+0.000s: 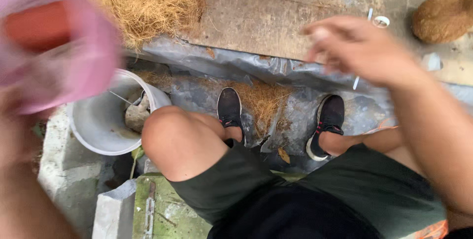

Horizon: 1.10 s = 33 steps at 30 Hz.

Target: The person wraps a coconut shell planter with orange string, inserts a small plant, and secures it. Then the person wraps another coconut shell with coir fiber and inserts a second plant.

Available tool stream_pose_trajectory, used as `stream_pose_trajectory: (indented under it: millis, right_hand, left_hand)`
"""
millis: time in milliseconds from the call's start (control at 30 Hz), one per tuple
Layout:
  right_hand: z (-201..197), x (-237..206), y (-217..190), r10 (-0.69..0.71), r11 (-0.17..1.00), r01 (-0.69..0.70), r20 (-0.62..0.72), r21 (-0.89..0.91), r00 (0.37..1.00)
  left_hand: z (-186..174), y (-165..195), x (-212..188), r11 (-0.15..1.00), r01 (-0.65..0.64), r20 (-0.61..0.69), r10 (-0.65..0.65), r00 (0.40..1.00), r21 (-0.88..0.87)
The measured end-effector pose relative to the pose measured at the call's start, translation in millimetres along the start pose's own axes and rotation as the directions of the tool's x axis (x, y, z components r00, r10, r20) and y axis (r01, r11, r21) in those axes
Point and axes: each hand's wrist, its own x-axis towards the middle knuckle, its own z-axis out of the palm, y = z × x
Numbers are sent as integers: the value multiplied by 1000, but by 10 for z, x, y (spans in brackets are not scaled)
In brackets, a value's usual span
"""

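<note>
Nearest the camera, dark green shorts (315, 194) and two bare knees are seen; the person is seated on a mossy concrete ledge (162, 209). At the left edge, the left hand (19, 116) is raised close to the lens and is heavily blurred. A pink object (59, 47) with an orange-red patch is seen at this hand; the grip appears closed about its lower part, though the fingers cannot be made out through the blur. What the pink object is cannot be told.

At the right, the right hand (359, 52) is held in the air, palm down, with the fingers loosely curled and partly spread. Nothing is seen in its grip, and nothing is touched by it.

Below the left hand, just beside the left knee, a white bucket (93, 126) is recorded on the ground, with a stone-like lump (137, 115) inside it. Two black shoes (229, 108) are planted on a grey plastic sheet (236, 64), and loose brown fibre (261, 98) is scattered between them. Beyond the sheet lie a worn wooden board (266, 17), a larger heap of coir fibre (148, 0) at upper left, and a brown coconut husk (443, 16) at upper right.
</note>
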Motion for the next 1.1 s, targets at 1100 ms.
stream_pose_trajectory:
  millis: [1100]
  right_hand:
    - [1067, 117, 3851, 703, 686, -704, -81, -185, 707]
  left_hand:
    - [2338, 639, -298, 878, -35, 434, 271, 859, -478]
